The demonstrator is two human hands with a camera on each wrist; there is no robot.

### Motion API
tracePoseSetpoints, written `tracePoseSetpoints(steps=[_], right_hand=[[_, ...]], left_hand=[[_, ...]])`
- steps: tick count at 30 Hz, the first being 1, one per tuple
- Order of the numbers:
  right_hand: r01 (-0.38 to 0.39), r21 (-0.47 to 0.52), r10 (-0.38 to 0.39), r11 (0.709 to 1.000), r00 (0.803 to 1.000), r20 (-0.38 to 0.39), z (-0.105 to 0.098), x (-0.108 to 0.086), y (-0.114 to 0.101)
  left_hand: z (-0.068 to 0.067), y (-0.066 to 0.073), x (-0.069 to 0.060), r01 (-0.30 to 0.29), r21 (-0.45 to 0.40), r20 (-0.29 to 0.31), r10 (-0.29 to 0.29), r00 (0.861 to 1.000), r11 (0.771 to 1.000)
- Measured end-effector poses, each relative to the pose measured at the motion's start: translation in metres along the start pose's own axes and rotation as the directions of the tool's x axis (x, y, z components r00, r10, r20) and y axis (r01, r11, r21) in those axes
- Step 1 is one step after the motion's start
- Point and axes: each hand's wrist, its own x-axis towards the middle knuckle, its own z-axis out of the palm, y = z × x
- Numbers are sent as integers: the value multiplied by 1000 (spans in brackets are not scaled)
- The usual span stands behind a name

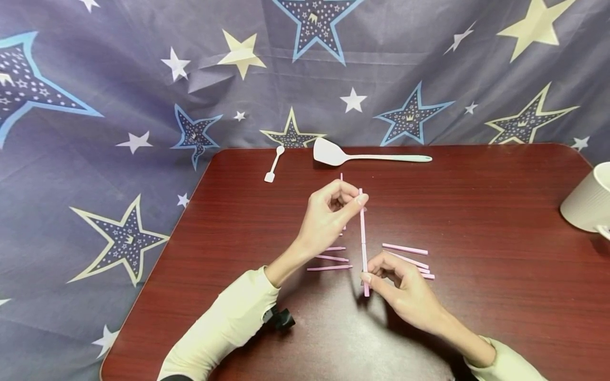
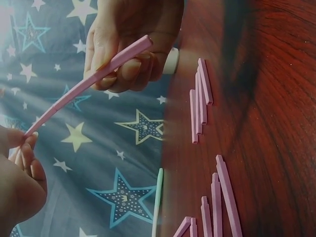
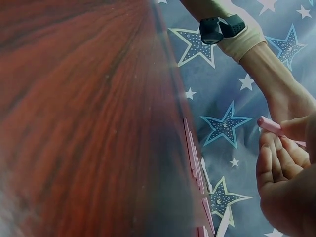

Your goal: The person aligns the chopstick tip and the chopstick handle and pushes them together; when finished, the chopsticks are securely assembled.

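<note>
A long thin pink stick (image 1: 364, 233), with a joint line near its middle, is held above the table between both hands. My left hand (image 1: 324, 219) pinches its far end between thumb and fingers. Near the other end, my right hand (image 1: 405, 291) pinches it the same way, and a short stub (image 2: 143, 44) sticks out past the fingers in the left wrist view. Several loose pink sticks (image 1: 329, 268) with narrower tips lie on the left, partly hidden by the left hand and forearm. More pink sticks (image 1: 405, 248) lie beside the right hand, partly covered by it.
A white spatula (image 1: 331, 153) with a pale green handle end lies along the table's back edge. Left of it is a small white scoop-like tool (image 1: 274, 165). A white mug (image 1: 588, 198) is at the far right. A star-patterned cloth (image 1: 286, 79) hangs behind the brown table (image 1: 486, 211).
</note>
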Motion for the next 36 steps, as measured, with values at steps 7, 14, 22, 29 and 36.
tracePoseSetpoints(steps=[7, 14, 22, 29, 36], right_hand=[[-13, -17, 13, 1000, 1000, 0, 0, 0, 0], [-6, -14, 6, 1000, 1000, 3, 0, 1, 0], [3, 5, -3, 1000, 1000, -3, 1, 1, 0], [-4, -5, 4, 1000, 1000, -12, 3, 3, -4], [104, -171, -99, 980, 995, 33, 5, 2, -3]], left_hand=[[1, -2, -2, 18, -4, -3, -18, 1000, 1000], [1, -3, -1, -2, -8, 3, 2, 1000, 1000], [2, -4, -1, -16, -10, -8, 16, 1000, 1000], [-5, -6, 4, -38, 21, -34, 39, 999, 999], [-12, -12, 15, -70, 48, -42, 72, 997, 996]])
